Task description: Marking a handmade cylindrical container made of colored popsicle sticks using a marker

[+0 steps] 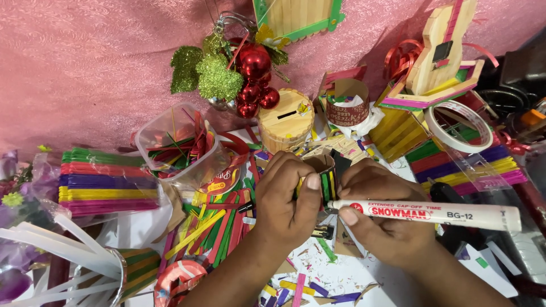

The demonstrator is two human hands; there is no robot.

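My left hand (287, 199) grips a small cardboard piece with coloured stick strips (325, 179) at the middle of the view, thumb pressed on its front. My right hand (378, 219) holds a white marker pen (432, 213) lying sideways, its tip end against the same piece. Both hands touch each other over a litter of coloured craft sticks (213, 227).
Stacks of coloured sticks (105, 182) lie left, and more (472, 162) lie right under a tape roll (458, 126). A clear tub of sticks (176, 145), a round wooden box (286, 120), red baubles (253, 79), a stick guitar (441, 48) and white straws (68, 250) surround the hands.
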